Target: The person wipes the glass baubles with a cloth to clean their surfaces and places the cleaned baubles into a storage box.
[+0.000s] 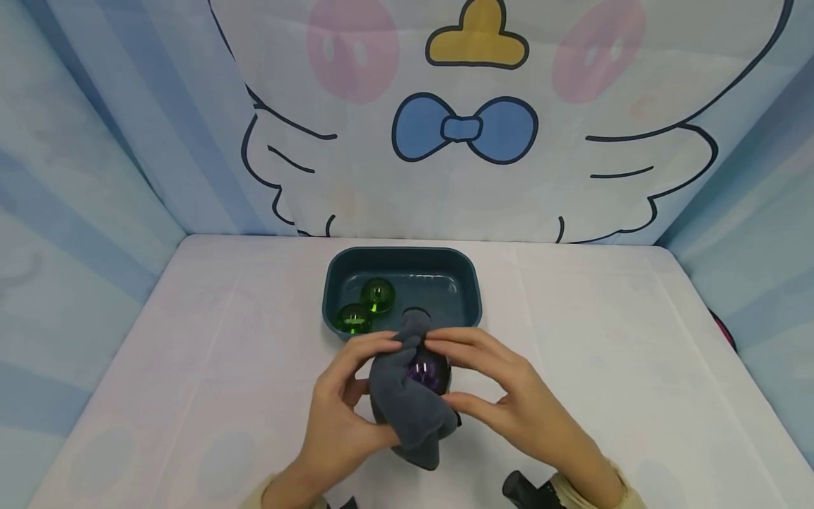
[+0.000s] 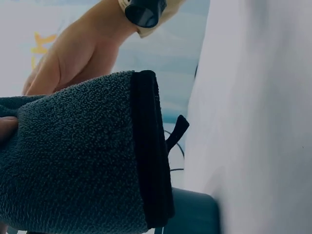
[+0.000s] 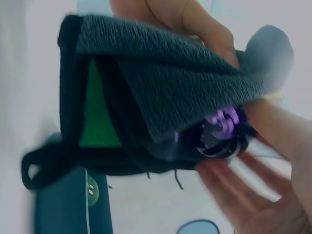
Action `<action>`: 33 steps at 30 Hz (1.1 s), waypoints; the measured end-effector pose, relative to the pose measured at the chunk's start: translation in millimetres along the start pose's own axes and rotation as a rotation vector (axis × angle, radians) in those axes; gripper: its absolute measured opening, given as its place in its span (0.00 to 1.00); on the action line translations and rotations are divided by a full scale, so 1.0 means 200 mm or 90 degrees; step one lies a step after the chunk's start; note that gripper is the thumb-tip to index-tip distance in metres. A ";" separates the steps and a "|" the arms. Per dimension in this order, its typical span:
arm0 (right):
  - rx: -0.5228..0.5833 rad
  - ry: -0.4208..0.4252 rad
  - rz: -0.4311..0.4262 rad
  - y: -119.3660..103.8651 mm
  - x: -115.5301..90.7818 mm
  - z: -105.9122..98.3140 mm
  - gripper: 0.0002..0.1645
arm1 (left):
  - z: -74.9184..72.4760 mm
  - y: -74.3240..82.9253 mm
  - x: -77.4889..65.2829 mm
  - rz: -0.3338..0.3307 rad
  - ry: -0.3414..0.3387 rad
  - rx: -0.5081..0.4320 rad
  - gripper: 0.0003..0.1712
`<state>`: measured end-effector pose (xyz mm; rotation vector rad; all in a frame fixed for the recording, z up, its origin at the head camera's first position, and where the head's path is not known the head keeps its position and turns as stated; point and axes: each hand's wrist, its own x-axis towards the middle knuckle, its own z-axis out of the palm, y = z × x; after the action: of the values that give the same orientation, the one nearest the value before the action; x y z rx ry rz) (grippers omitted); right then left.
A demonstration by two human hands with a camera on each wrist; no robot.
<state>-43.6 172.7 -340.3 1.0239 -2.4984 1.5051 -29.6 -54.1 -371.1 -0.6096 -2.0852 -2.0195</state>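
Observation:
A dark grey towel (image 1: 407,406) is wrapped partly round a clear purple ball (image 1: 429,370), whose right side shows. My left hand (image 1: 340,417) grips the towel from the left, fingers on top and thumb low on the near side. From the right, my right hand (image 1: 509,389) pinches the ball between fingers and thumb, at the towel's edge. The right wrist view shows the purple ball (image 3: 222,131) under a fold of towel (image 3: 180,87) with black trim. In the left wrist view the towel (image 2: 83,161) hides the ball.
Just beyond my hands stands a dark teal tray (image 1: 439,283) with two clear green balls (image 1: 378,295) in its left part. The white table (image 1: 604,339) reaches a printed cloth backdrop (image 1: 381,191). Blue curtains (image 1: 76,247) hang at the sides.

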 end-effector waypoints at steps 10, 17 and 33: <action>-0.065 -0.005 -0.201 0.03 0.02 -0.01 0.23 | 0.00 -0.01 0.00 -0.026 -0.009 -0.032 0.43; -0.026 0.016 -0.128 0.02 0.00 -0.01 0.27 | 0.00 -0.01 0.00 -0.022 -0.020 -0.046 0.43; 0.104 0.018 0.106 0.02 0.00 0.01 0.30 | 0.00 -0.01 0.00 -0.034 -0.009 -0.046 0.44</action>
<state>-45.0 171.3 -344.4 0.8233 -2.5324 1.7823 -31.4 -53.1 -373.3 -0.5884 -2.0660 -2.1335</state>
